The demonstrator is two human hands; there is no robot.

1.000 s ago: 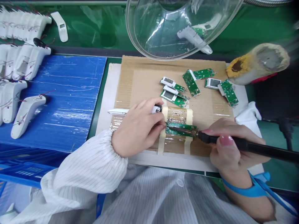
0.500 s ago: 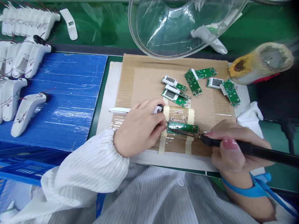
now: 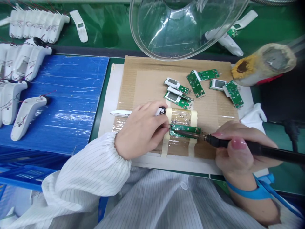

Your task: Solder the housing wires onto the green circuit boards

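Note:
My right hand [image 3: 243, 149] grips the black handle of a soldering iron [image 3: 219, 142]. The iron's tip lies over the left part of a green circuit board [image 3: 186, 130], which rests lengthwise on the taped cardboard. At the board's left end, the thumb and forefinger of my left hand [image 3: 143, 132] are pinched together. They appear to hold a thin wire, mostly hidden by the fingers. Under that hand lies a white plastic housing [image 3: 120, 113], its left end and dark-tipped right end showing.
Several circuit boards with small screens [image 3: 175, 96] lie farther back on the cardboard [image 3: 145, 73]. A clear plastic shield [image 3: 164, 51] overhangs the back. A soldering iron stand with yellow sponge [image 3: 245, 68] is at right. White housings with red wires [image 3: 30, 117] line a blue board [image 3: 78, 105].
The iron's tip has shifted slightly left along the board, and my right hand is turned a little. My left hand keeps its place. The view has moved slightly.

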